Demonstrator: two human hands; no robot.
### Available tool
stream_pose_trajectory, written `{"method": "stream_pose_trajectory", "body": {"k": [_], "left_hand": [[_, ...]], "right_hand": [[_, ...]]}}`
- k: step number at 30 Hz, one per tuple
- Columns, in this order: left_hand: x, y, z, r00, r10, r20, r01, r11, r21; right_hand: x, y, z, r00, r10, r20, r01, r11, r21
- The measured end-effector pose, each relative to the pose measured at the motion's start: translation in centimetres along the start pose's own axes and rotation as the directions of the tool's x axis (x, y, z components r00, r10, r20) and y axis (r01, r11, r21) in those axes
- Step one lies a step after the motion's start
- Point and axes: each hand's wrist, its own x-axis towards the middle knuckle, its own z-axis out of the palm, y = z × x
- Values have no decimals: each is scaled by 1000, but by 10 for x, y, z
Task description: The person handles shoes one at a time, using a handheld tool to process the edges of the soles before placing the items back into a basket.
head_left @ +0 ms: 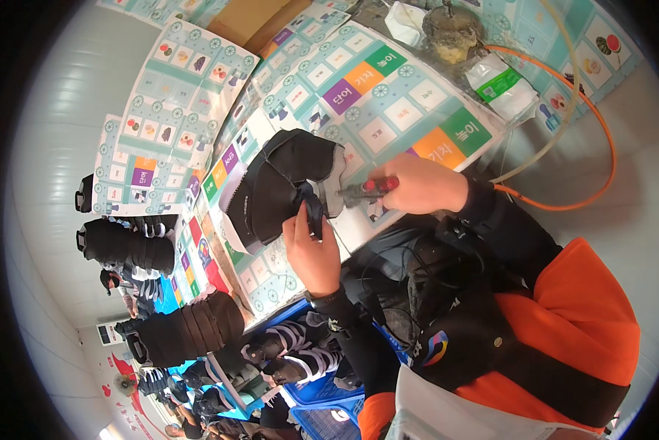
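Black strap: pinched in the fingers of the left hand [313, 249], just at the boot's [278, 187] lower edge.
Right hand: the right hand [421, 183] is clenched round a red-handled tool [370, 189], tip at the boot's grey lining.
Boot: black, lying tilted on the table [388, 95], between both hands.
Table: covered in pale printed sheets with coloured squares.
Hose: an orange hose [601, 147] curves past the right arm, well apart from the boot.
Behind: a rusty pot [452, 31] and a white-green packet [502, 86].
Left side: more black boots [127, 246] stacked near blue crates [322, 396].
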Motion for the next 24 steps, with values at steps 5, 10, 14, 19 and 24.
{"method": "stream_pose_trajectory", "body": {"k": [5,10,14,19,24], "left_hand": [[1,1,-9,999,-11,-33,11,1000,-7],[30,-29,-17,955,-42,-293,24,998,-65],[32,-50,-83,831,-359,-424,209,909,-361],[17,-50,-85,795,-524,-306,157,665,-730],[-2,-26,-82,739,-644,-198,221,510,-832]], "right_hand": [[6,0,2,999,-40,2,40,999,-22],[-6,2,-14,995,-60,82,60,998,11],[9,42,-25,883,-85,-463,-104,924,-368],[18,89,-38,819,-63,-570,-338,750,-568],[7,-10,3,764,-429,-482,391,902,-185]]}}
